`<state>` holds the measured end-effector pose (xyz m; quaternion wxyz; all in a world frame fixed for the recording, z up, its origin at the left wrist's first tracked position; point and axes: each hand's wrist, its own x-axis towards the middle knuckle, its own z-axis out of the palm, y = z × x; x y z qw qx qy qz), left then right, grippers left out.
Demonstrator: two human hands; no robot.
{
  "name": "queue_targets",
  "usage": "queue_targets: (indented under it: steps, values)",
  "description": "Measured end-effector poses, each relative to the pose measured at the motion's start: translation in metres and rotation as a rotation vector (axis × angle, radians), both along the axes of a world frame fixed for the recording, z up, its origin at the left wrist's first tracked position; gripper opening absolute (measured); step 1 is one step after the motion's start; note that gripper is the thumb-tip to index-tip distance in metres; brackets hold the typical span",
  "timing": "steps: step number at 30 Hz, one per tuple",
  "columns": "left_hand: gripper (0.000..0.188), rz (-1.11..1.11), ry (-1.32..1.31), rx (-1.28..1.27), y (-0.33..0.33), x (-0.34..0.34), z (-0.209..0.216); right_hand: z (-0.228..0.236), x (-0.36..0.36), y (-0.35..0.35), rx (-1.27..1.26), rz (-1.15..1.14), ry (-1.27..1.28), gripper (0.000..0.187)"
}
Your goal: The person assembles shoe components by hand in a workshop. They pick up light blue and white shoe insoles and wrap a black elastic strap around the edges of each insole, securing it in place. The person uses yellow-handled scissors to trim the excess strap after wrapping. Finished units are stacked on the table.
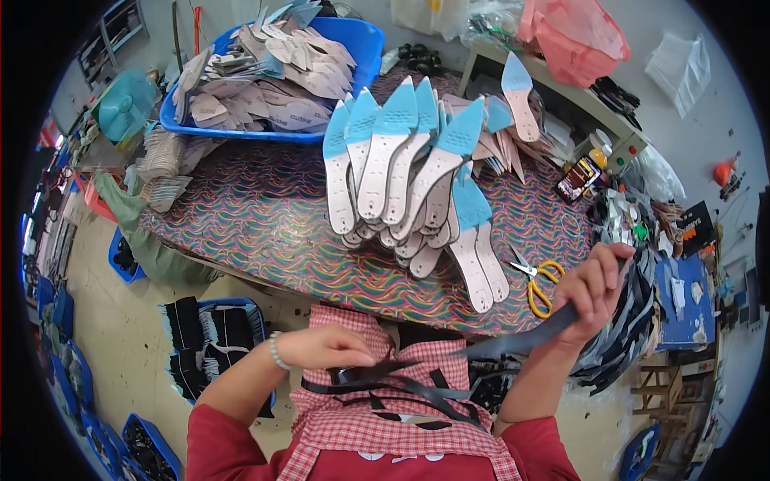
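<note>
My right hand (592, 290), raised beside the table's right end, is closed around a long black strip (513, 343). The strip slants down leftward over my lap. My left hand (327, 348), with a beaded bracelet at the wrist, hangs low over the apron with its fingers closed. Dark strips (377, 371) lie at its fingertips; exactly what it pinches is hidden. More loose black strips (437, 397) drape across the checked apron (345, 433). On the table, a pile of shoe insole pieces (397, 152), pale with blue ends, fans out. Yellow-handled scissors (539, 284) rest beside it.
A blue basin (370, 56) heaped with more insole pieces stands at the table's back left. Toward the right are a phone (579, 178) and a bundle of dark strips (626, 325). A blue crate (258, 321) with black pieces sits on the floor at left.
</note>
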<state>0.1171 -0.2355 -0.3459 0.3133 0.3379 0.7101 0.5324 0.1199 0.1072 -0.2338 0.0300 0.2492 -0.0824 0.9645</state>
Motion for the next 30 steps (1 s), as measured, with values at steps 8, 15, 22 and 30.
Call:
queue_targets:
  steps: [8, 15, 22, 30]
  values:
    - [0.077, 0.906, 0.691, -0.34, 0.066, -0.174, 0.054, -0.087, -0.092, -0.155, 1.883, -1.096, 0.547, 0.013]
    - [0.104, 0.874, 0.755, -0.516, 0.089, -0.183, 0.052, -0.116, -0.097, -0.128, 1.631, -1.251, 0.496, 0.017]
    - [0.09, 0.732, 0.673, -0.573, 0.08, -0.213, 0.055, -0.11, -0.097, -0.13, 1.493, -1.249, 0.385, 0.012]
    - [0.041, 0.347, -0.345, 0.328, -0.005, -0.203, 0.166, -0.104, -0.098, -0.128, 1.574, -1.227, 0.315, 0.008]
